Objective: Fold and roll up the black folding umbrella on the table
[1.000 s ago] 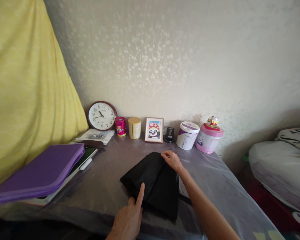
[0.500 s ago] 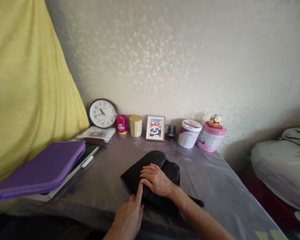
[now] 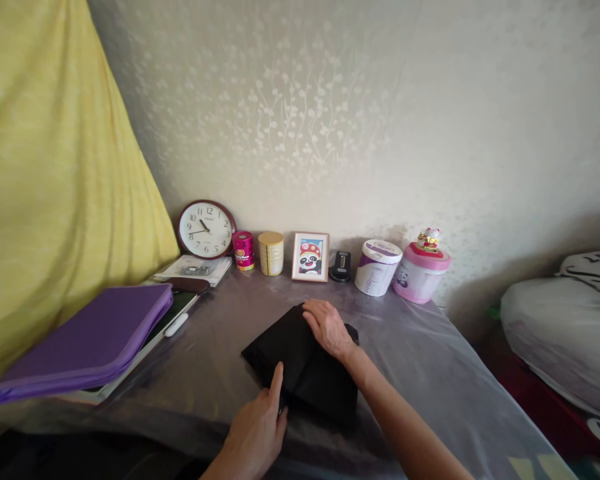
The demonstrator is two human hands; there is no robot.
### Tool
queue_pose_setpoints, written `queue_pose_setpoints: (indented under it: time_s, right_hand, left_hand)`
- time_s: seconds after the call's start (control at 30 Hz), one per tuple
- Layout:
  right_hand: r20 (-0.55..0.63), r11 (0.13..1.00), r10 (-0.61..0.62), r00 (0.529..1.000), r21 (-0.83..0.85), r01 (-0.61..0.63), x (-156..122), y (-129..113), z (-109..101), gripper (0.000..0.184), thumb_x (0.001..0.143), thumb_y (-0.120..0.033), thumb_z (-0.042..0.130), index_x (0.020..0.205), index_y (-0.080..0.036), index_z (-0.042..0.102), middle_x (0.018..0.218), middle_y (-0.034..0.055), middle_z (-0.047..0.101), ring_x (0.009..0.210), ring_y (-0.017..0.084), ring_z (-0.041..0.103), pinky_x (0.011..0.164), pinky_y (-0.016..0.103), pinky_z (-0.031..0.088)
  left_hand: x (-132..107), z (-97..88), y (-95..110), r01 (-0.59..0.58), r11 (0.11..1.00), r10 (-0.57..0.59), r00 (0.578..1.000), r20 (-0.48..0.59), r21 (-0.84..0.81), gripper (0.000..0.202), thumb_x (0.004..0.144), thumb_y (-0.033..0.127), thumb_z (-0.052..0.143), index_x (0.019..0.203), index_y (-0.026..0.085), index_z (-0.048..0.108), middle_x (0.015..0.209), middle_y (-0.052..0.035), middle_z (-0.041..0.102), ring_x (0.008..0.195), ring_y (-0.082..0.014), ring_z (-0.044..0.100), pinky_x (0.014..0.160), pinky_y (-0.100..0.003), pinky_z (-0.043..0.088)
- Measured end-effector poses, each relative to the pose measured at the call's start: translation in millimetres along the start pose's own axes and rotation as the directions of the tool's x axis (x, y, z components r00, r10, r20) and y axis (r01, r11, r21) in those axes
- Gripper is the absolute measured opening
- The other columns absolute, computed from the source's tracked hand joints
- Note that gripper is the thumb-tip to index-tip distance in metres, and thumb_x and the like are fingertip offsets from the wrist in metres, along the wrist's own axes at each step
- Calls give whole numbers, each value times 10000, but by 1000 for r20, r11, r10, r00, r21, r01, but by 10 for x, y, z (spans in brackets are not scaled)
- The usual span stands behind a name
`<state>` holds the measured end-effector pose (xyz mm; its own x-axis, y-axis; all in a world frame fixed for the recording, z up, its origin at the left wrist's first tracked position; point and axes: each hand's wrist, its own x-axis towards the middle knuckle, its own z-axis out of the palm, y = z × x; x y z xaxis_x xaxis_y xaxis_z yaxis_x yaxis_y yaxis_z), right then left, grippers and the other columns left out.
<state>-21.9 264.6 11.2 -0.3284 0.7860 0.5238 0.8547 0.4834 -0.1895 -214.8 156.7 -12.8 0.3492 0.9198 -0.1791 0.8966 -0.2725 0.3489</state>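
Observation:
A folded black cloth (image 3: 325, 393) lies on the table in front of me, creased down its middle. My right hand (image 3: 330, 330) rests flat on its far upper part, fingers together and stretched out, palm down. At the near left edge of the cloth is my left hand (image 3: 260, 417). Its index finger is stretched along the top of the cloth, while the thumb is at the edge below, so the edge sits between them. The other left fingers are mostly hidden.
A purple folder (image 3: 90, 333) lies on books at the left, beside a yellow curtain (image 3: 70, 167). Along the wall stand a clock (image 3: 207, 229), a pink tin (image 3: 243, 250), a yellow-lidded can (image 3: 271, 253), a picture frame (image 3: 311, 257), a white-purple tub (image 3: 377, 268) and a pink-lidded tub (image 3: 420, 272).
My right hand has slid away from me and slightly right, off my left fingertip to the far part of the cloth. The cloth looks flatter, and its loose strip at the right is out of sight.

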Motion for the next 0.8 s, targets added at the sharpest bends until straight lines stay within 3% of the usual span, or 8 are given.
queue_pose_setpoints:
  time_s: [0.07,0.13,0.23,0.37,0.47,0.6,0.73,0.8]
  right_hand:
    - [74,990,-130,989,70,125,-112,-110,24,273,905,-284,379,1069,-231,592,1093,33,624,1134,160,467,988,344,306]
    - [92,993,-107,990,59,101,-173,-114,87,264,896,-271,393,1058,-247,600,1119,25,612,1148,169,455,1008,381,268]
    - [-13,989,146,989,22,-146,-164,83,150,273,861,-241,430,1075,-213,597,1193,71,561,1158,219,438,999,434,259]
    - [-84,845,471,878,330,-422,-194,456,40,223,758,-228,514,924,-188,657,1112,91,598,1090,236,487,964,397,317]
    - [-37,695,591,806,530,-486,-366,638,-140,214,724,-284,514,832,-182,668,948,79,656,949,226,567,889,376,388]
    - [-18,603,661,751,609,-516,-666,782,-346,311,719,-398,498,836,-161,660,886,91,674,868,231,606,785,365,446]
    - [146,235,753,641,851,-470,-853,896,-401,283,699,-423,565,821,-180,643,874,68,675,849,214,621,728,333,470]
    - [218,61,750,624,917,-394,-888,911,-396,229,703,-389,609,795,-181,634,864,50,665,832,196,619,734,317,474]
  left_hand:
    - [-1,-23,4,7,1000,-7,1000,8,-12,623,858,263,320,1398,162,26,1062,-109,596,879,-203,596,735,-283,404]
    - [5,-32,8,12,1000,-12,1000,8,-11,638,845,246,345,1398,155,38,1056,-109,600,898,-196,590,750,-271,397]
    - [29,-18,-4,12,1000,-12,1000,6,2,679,820,230,382,1397,154,32,980,-105,625,865,-200,595,722,-270,397]
    - [61,-26,-67,14,998,-16,1000,-20,-56,694,797,224,410,1395,160,64,899,-106,638,814,-201,606,694,-276,405]
    - [38,-117,-101,-24,975,15,999,-44,-223,663,790,242,429,1382,180,138,874,-80,636,750,-160,611,670,-236,417]
    - [-88,-331,-65,12,842,25,998,63,-539,611,817,326,374,1366,244,118,778,-9,606,357,-65,476,365,-164,336]
    - [-264,-582,31,-37,684,106,993,49,-728,591,780,344,448,1321,280,218,636,73,511,314,-52,413,304,-156,327]
    - [-353,-722,91,-29,637,138,987,78,-770,571,786,361,450,1312,284,239,550,97,455,303,-53,391,300,-153,322]
